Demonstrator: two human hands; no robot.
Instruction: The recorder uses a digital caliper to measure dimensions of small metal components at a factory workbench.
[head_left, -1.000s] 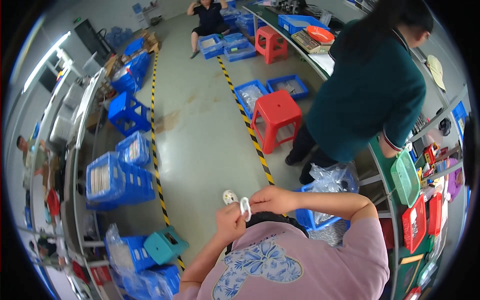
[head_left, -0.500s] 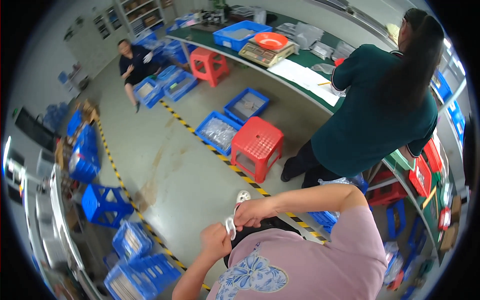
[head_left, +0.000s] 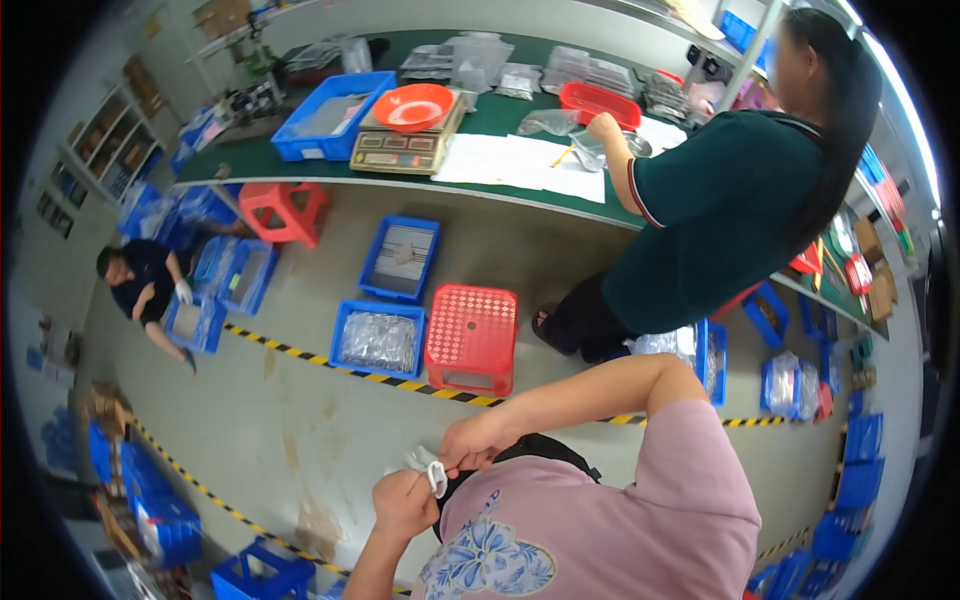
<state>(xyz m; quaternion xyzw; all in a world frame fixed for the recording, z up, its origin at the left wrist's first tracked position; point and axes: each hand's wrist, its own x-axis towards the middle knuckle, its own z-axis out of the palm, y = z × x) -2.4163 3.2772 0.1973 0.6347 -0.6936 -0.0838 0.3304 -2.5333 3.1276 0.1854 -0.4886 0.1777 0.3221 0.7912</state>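
In front of my waist, my left hand and my right hand are close together with their fingers bent into a pinch. Between them is a small white loop-shaped thing, gripped from both sides. I cannot make out its exact kind. A wisp of translucent film shows just beyond my left fingers. My right forearm comes across from the right, the left one up from below.
Ahead, a green-topped bench bears a scale with a red pan. A red stool and blue bins stand on the floor. One person in dark green works at the bench; another person sits at far left.
My view has swung to the right, so the bench and the scale face me more squarely. Both hands stay together on the white thing, and it now shows as an open loop.
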